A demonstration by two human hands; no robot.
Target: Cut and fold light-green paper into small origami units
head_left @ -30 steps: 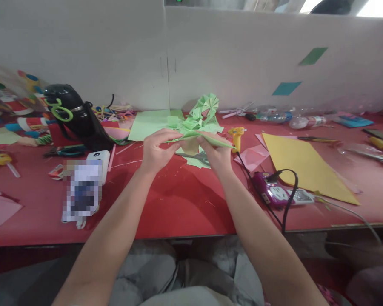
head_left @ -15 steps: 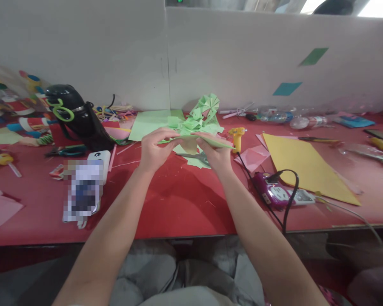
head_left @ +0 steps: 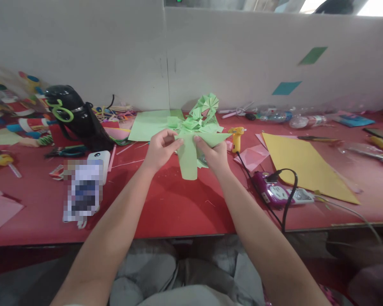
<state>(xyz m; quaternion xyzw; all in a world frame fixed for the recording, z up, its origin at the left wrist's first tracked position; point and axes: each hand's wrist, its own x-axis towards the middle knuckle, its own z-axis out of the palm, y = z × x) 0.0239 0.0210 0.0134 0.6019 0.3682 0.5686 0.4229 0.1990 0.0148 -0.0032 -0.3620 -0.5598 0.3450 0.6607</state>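
A light green piece of paper (head_left: 188, 159) is held up over the red table, with a long strip hanging down and a pointed part reaching right. My left hand (head_left: 161, 149) pinches its left edge between thumb and fingers. My right hand (head_left: 215, 156) grips it farther right, thumb on the near face and fingers hidden behind. Behind the paper lie green scraps and a folded green paper piece with pleated rosettes (head_left: 207, 106). The scissors beneath are mostly covered by the paper and my right hand.
A yellow glue gun (head_left: 237, 138) stands right of my hands, its cord running past a purple power strip (head_left: 272, 190). Yellow sheets (head_left: 306, 165) lie farther right. To the left are a phone (head_left: 84, 189), a black bottle (head_left: 78, 117) and pliers (head_left: 67, 151).
The green paper has tipped from nearly edge-on to facing me, its strip now hanging down. My left hand has moved slightly right; both hands keep hold.
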